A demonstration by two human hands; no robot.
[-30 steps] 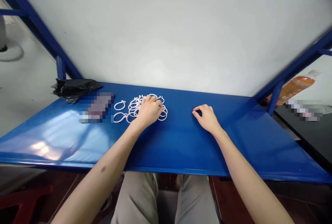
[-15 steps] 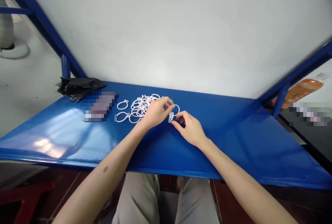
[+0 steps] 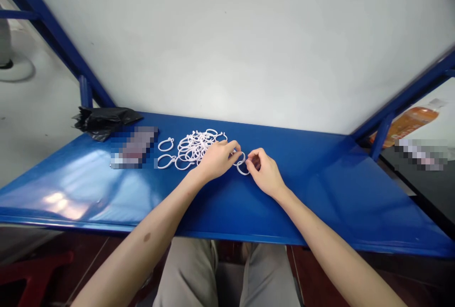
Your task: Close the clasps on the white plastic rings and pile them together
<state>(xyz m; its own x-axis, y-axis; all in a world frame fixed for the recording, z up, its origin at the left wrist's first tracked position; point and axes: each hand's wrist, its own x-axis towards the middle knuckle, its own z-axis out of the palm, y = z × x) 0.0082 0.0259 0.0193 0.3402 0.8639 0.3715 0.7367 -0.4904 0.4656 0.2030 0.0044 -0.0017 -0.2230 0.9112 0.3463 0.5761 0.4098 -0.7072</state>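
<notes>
- I have both hands over the middle of the blue counter [image 3: 302,212], closer to its far edge than its near edge.
- My right grip, on the right hand [image 3: 265,172], has thumb and forefinger pinched at the side of a white ring [image 3: 243,173].
- My left hand [image 3: 218,158] has its fingers curled just beside that ring; I cannot tell whether its grip is grasping anything.
- Left of and partly under the left hand, a tangled pile of white rings [image 3: 195,149] lies toward the far edge.
- A loose ring [image 3: 165,150] sits left of the pile, apart from it.
- Farther left I see a pixelated flat object [image 3: 137,148], and a black plastic bag [image 3: 103,121] at the far left corner.
</notes>
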